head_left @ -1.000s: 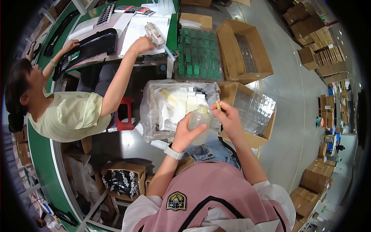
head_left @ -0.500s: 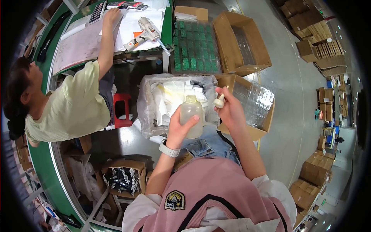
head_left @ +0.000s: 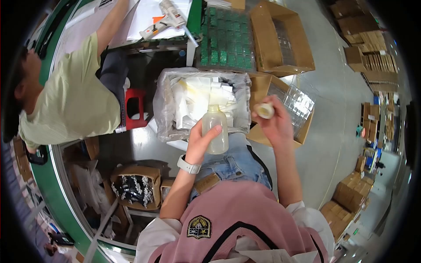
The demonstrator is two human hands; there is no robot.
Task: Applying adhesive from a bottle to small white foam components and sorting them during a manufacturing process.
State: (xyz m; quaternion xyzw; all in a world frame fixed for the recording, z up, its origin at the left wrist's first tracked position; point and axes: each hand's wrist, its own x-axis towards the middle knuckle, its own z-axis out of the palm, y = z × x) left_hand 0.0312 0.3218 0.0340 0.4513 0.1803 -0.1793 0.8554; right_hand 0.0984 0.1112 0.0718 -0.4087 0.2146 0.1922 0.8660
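My left hand [head_left: 201,141] grips a small translucent plastic bottle [head_left: 215,129], held upright above my lap with its neck open. My right hand [head_left: 276,123] is raised beside it to the right and holds a round cream-coloured cap [head_left: 265,110] between the fingers, apart from the bottle. A white watch [head_left: 188,165] sits on my left wrist. Just beyond both hands stands a bin lined with clear plastic [head_left: 163,105], filled with several white pieces.
A person in a pale yellow shirt [head_left: 72,101] leans over the green-edged worktable [head_left: 52,175] at left. Open cardboard boxes [head_left: 280,39] and a box of clear trays [head_left: 298,103] stand at right. A red stool [head_left: 135,108] and a carton of dark parts [head_left: 133,186] stand at left.
The bottle has turned upright in my left hand and my right hand has drawn the cap away to the right. The person at left has leaned further over the table.
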